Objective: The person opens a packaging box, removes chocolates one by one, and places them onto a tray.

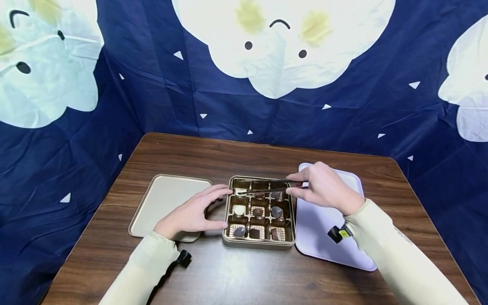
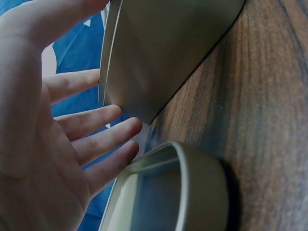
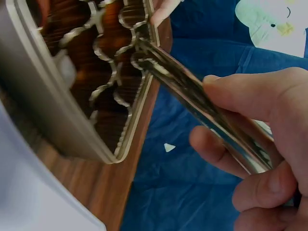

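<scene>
Right hand (image 1: 324, 186) pinches tongs (image 3: 185, 94) over the far-left compartment of the gold box (image 1: 259, 245); left hand (image 1: 192, 212), fingers apart, by its left side

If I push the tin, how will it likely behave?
The tin looks like stiff metal, so it probably won't flex. Being low and broad, it seems more apt to slide than tip. Its dividers should mostly keep the chocolates in place.

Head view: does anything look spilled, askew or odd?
Nothing looks spilled around the square gold tin. Behind the brown wood-grain table, the navy fabric backdrop looks upside down: the central white cloud has its mouth above its eyes.
</scene>
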Tool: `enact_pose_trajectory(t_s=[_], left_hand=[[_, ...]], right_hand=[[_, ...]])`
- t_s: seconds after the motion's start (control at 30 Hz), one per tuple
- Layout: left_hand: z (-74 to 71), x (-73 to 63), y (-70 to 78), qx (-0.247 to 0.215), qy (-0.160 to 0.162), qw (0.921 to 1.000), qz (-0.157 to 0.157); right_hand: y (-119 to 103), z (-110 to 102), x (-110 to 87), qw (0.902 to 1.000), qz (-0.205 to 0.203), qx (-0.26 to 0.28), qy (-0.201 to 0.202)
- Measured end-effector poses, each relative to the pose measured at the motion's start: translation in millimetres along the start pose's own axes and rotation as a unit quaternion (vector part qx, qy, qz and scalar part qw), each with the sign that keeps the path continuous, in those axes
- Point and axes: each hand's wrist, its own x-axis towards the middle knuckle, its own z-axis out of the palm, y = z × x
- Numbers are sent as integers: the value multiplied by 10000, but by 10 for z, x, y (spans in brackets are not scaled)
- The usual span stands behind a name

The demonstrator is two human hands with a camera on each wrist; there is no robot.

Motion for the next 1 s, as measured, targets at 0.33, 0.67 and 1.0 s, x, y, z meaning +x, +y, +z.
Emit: enact_pose_trajectory(t_s=[0.33,0.67,1.0], left_hand=[[-3,4,9,-15,-38,10000,-55],[-10,22,17,47,-64,10000,-24],[-6,2,19,74,-66,9999,-68]], right_hand=[[-144,-151,332,9964,386,-149,-734],[-257,-210,522,9914,364,-482,-1162],[-398,-200,638,9863,357,-866,-1361]])
